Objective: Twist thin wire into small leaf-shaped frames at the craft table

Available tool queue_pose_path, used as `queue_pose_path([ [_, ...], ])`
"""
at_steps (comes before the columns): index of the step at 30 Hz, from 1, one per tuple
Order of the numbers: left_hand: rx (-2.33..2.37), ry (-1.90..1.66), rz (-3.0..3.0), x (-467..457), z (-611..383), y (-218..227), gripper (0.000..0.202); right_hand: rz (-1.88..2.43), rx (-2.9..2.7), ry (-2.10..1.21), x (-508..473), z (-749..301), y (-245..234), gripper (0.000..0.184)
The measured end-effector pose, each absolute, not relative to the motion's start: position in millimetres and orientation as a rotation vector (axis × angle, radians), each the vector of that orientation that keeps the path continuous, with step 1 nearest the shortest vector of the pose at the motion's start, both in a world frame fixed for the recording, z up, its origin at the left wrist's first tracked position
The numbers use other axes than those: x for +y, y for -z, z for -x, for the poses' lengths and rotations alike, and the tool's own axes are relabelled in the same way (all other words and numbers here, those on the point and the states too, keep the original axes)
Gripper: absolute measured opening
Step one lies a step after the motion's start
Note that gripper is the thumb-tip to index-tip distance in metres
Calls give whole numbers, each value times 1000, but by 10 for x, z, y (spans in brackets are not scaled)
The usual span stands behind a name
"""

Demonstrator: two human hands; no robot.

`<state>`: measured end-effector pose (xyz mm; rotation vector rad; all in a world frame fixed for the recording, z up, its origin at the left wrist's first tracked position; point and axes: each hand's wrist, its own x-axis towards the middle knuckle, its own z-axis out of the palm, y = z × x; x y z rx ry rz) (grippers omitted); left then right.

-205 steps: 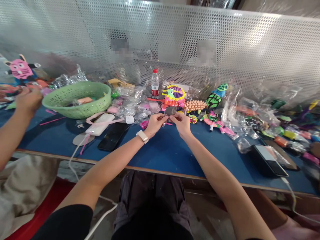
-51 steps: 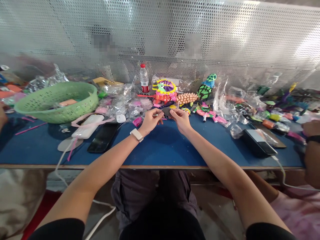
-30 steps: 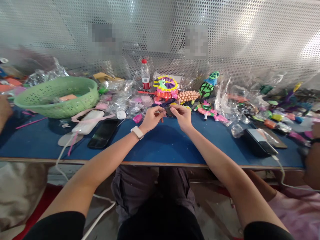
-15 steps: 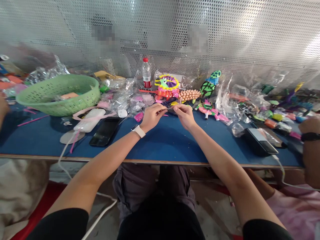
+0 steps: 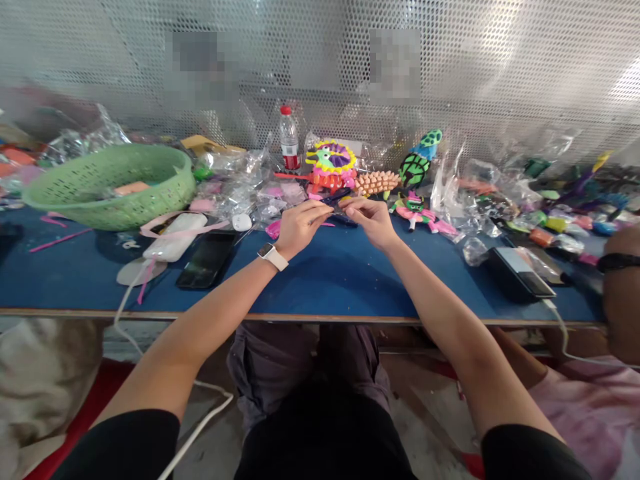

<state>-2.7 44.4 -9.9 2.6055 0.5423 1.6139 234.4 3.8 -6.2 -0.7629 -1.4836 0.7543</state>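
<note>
My left hand (image 5: 301, 230) is closed in a pinch above the blue table (image 5: 345, 287), its fingertips close to those of my right hand (image 5: 371, 220). The right hand pinches too. Whatever is between the fingertips is too small to make out. Just behind them lie dark purple pieces (image 5: 343, 195). Beyond stand a yellow-rimmed clay figure (image 5: 331, 160) on a red base (image 5: 327, 180), a spiky tan clay piece (image 5: 377, 183) and a green, black and blue clay figure (image 5: 419, 163). A pink and green clay figure (image 5: 414, 210) lies right of my right hand.
On the left stand a green basket (image 5: 110, 217), a white power bank (image 5: 175, 240) and a black phone (image 5: 206, 261). A bottle (image 5: 289, 140) rises at the back. To the right are plastic wrappers (image 5: 480, 187), a black device (image 5: 520, 277) and another person's wrist (image 5: 620, 280).
Both hands stay pinched close together, with the right fingers shifted slightly. The view has tilted a little. At the far left, another person's hand has gone out of view.
</note>
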Motion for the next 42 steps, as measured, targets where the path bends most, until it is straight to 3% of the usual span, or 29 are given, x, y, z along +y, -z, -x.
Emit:
queue_pose_path([
  [15,502,-1640,-2642,447,39,84,32,776,-1482,-738,-4,-2390,-22,55],
  [18,558,-1622,-2619,457,55,84,34,782,-1410,-781,-21,-2371,-16,63],
  [23,615,-1634,-2645,520,110,88,32,762,-1391,-1132,-40,-2311,56,81],
  [30,569,-1634,-2569,494,72,51,35,731,-1354,-1033,5,-2297,120,75],
  [34,594,-1572,-2214,521,-71,178,53,766,-1342,-936,54,-2309,162,78],
  [42,583,-1337,-1939,637,-201,397,58,848,-1417,-835,36,-2246,167,63],
])
